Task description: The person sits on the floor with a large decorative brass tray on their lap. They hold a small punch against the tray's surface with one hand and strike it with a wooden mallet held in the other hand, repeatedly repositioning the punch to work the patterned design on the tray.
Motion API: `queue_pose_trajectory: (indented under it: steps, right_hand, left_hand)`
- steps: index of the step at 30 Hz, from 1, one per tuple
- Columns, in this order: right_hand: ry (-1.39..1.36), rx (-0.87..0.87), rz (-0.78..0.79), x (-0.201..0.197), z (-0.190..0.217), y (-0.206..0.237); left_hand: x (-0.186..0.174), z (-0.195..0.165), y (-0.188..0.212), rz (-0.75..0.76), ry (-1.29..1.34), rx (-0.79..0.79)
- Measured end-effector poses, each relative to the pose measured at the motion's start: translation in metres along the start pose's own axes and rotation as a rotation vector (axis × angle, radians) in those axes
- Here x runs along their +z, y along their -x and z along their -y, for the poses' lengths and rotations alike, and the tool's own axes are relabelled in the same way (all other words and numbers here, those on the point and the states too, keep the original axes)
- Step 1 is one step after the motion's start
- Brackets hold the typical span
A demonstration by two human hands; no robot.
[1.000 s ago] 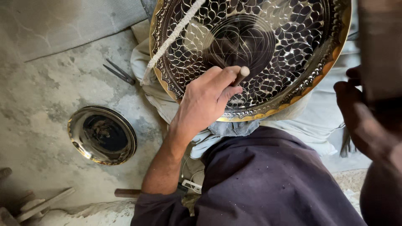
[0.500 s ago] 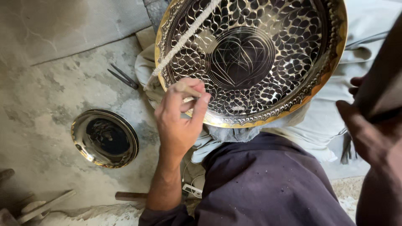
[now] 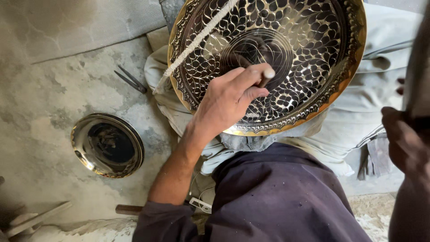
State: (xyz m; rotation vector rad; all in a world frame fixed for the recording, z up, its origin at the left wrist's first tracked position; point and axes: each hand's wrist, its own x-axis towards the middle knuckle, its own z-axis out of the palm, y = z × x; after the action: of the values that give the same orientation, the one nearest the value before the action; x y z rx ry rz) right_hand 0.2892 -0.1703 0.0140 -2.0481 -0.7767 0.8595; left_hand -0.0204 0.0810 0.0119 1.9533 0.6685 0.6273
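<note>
A large round brass tray (image 3: 313, 54) with an engraved leaf pattern rests on my lap, over pale cloth. My left hand (image 3: 230, 101) lies on its lower left part, fingers closed around a small metal punch (image 3: 266, 77) whose tip points at the tray's middle. My right hand (image 3: 405, 141) is at the right edge, dark and blurred, gripping a dark handle (image 3: 419, 67) that runs up out of view. A white cord (image 3: 199, 38) crosses the tray's upper left.
A smaller shiny brass plate (image 3: 107, 145) lies on the concrete floor at the left. Metal pincers (image 3: 131, 80) lie on the floor above it. A wooden stick (image 3: 38, 218) and a wooden-handled tool (image 3: 129, 209) sit near the bottom left.
My left hand has moved from the tray's left rim back toward its middle, with the punch now pointing at the centre. The view has shifted slightly.
</note>
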Motion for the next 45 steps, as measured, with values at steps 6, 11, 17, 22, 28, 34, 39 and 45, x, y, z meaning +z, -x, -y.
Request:
queue_pose_trajectory:
  steps: [6, 11, 17, 22, 28, 34, 39, 45]
  right_hand:
    - [-0.003, -0.107, 0.103, -0.015, 0.001, -0.006]
    - [-0.014, -0.010, 0.144, 0.000, 0.042, -0.015]
    - [0.578, -0.408, 0.136, 0.028, 0.116, -0.014]
    - [0.613, -0.426, 0.107, 0.043, 0.139, -0.014]
    - [0.400, -0.197, 0.096, 0.042, 0.135, -0.014]
    - [0.635, -0.357, 0.056, 0.043, 0.114, -0.016]
    - [0.678, -0.526, 0.032, 0.029, 0.098, -0.003]
    - [0.827, -0.613, 0.006, 0.038, 0.122, 0.003]
  left_hand:
    - [0.001, 0.006, -0.011, 0.116, -0.096, 0.123]
    - [0.000, 0.007, -0.012, 0.122, -0.111, 0.113]
    - [0.001, 0.007, -0.013, 0.155, -0.116, 0.103]
    - [0.002, 0.007, -0.011, 0.146, -0.124, 0.136]
    - [0.000, 0.009, -0.012, 0.158, -0.138, 0.127]
    - [-0.003, 0.006, -0.012, 0.177, -0.129, 0.136]
    - [-0.001, 0.008, -0.013, 0.202, -0.127, 0.151]
    - [-0.002, 0.012, -0.011, 0.174, -0.114, 0.164]
